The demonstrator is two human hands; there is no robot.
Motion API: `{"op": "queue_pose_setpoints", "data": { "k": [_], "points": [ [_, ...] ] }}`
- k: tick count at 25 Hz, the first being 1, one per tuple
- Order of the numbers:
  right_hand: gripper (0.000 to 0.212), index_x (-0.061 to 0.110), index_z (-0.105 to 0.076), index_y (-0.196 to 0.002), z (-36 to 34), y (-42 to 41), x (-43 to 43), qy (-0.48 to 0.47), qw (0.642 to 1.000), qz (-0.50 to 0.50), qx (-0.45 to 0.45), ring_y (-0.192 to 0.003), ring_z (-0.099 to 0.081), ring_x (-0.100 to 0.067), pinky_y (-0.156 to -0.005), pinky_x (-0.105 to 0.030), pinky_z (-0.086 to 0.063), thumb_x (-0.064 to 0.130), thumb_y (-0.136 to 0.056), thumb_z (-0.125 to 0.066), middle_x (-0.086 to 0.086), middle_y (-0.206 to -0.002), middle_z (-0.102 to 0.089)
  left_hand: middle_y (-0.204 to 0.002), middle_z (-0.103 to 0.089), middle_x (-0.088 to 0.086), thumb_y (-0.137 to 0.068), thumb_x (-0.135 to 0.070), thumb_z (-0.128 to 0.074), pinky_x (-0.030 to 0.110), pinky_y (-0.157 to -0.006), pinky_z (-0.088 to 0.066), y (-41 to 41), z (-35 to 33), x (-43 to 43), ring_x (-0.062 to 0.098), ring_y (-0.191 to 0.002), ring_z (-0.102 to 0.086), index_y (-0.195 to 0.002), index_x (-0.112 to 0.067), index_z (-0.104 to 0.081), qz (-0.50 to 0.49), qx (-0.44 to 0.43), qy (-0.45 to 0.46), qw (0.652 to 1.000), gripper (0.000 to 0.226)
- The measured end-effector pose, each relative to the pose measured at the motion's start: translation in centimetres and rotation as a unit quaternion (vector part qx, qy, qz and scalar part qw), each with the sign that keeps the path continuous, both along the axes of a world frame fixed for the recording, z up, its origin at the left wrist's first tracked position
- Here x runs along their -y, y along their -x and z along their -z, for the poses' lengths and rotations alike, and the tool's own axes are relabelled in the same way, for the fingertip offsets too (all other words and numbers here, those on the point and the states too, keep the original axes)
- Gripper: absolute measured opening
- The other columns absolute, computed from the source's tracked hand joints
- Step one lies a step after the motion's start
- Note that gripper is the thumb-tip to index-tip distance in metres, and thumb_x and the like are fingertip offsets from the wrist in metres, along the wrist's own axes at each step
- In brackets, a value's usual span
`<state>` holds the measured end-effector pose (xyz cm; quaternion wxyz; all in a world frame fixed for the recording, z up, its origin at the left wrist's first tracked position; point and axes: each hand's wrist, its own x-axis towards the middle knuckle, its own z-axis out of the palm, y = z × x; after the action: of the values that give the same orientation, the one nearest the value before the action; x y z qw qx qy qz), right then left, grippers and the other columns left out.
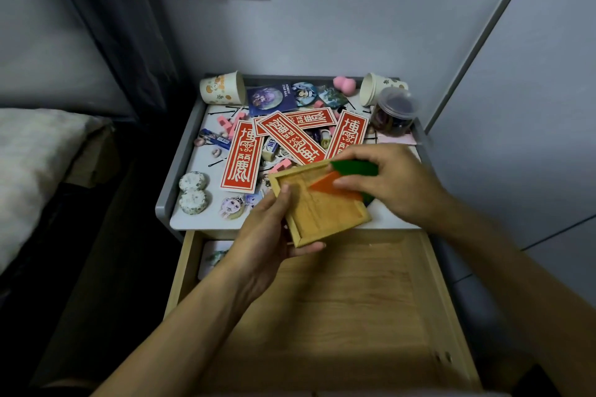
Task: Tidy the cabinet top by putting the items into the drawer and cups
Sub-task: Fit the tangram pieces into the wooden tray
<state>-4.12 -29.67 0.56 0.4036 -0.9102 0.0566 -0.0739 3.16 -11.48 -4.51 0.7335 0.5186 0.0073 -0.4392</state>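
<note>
Left hand [266, 237], tray [322, 214] askew, right hand [398, 185], wedge [354, 167]

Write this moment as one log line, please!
left hand: holds square wooden tray | right hand: grips flat green piece | light wooden drawer: open

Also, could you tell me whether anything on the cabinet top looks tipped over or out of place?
Yes: the left cup and the right cup lie on their sides at the back corners. The red cards are strewn about, overlapping one another.
</note>
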Motion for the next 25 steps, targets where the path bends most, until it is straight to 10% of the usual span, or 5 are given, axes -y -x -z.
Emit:
{"op": "queue_pose_setpoints", "data": {
  "k": [22,25],
  "points": [
    [0.021,0.028,-0.07,-0.104,2.1,-0.5,-0.4,0.113,0.991,-0.047,-0.052,-0.099,-0.055,-0.006,-0.086,-0.026,-0.043,0.026,-0.083,-0.073,0.014,-0.102,-0.062,-0.11,-0.071,0.015,-0.084,-0.004,-0.067,0.028,-0.065,-0.06,-0.3,0.5,-0.2,0.027,-0.09,-0.071,-0.12,-0.013,-0.065,0.056,0.005,0.029,0.998,0.038],
    [0.019,0.023,-0.068,-0.106,1.6,-0.3,0.0,-0.004,1.0,-0.002,-0.014,-0.08,-0.066,-0.009,-0.072,-0.025,-0.054,0.016,-0.089,-0.065,0.005,-0.09,-0.068,-0.114,-0.069,0.018,-0.084,0.002,-0.066,0.025,-0.058,-0.06,-0.4,0.7,-0.2,0.029,-0.09,-0.071,-0.123,-0.012,-0.063,0.043,0.041,-0.001,0.998,0.041]
  ]
}}
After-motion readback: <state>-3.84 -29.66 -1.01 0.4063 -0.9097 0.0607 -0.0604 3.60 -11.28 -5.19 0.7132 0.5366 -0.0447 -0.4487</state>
